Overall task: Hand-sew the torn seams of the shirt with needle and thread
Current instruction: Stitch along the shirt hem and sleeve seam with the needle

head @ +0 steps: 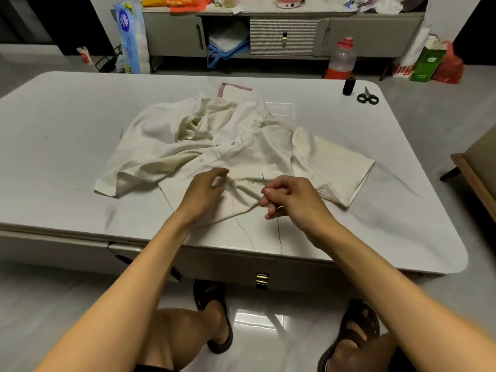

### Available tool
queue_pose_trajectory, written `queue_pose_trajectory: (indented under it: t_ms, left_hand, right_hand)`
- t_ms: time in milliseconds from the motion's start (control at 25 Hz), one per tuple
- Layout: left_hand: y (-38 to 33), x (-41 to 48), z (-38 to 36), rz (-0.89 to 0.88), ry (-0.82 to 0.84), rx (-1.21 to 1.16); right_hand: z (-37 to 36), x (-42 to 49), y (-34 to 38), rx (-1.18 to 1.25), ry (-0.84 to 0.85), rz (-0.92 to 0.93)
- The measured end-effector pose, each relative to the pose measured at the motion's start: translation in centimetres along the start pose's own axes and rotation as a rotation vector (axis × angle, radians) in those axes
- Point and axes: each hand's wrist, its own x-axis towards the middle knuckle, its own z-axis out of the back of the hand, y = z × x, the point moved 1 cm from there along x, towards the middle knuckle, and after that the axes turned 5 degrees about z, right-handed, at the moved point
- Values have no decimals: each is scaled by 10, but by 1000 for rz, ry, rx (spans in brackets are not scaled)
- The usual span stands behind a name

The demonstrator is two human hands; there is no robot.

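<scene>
Mid-stitch, it seems: the shirt (214, 135) lies on the bench (67, 116), the right hand (290, 200) pinches the needle (264, 181), and the left hand (206, 191) rests loosely spread on the hem, which probably needs steadying before the next piercing.

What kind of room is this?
Probably a home living room: a low coffee table holds the shirt, a media cabinet stands behind, and a tissue pack and shopping bags sit on the floor.
</scene>
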Motion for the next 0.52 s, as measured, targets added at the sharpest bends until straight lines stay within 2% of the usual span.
queue_pose_trajectory:
  t_ms: [120, 240, 400, 520]
  left_hand:
    - [7, 16, -2, -16, 81, 22]
    - [7, 18, 6, -34, 86, 7]
    - [2, 9, 17, -36, 128, -115]
    - [-3, 4, 20, -22, 182, -206]
  right_hand:
    - [-18, 32, -14, -45, -35, 54]
    - [-31, 52, -19, -158, -76, 142]
    - [-34, 61, -25, -336, -57, 162]
    - [-25, 62, -26, -362, -58, 150]
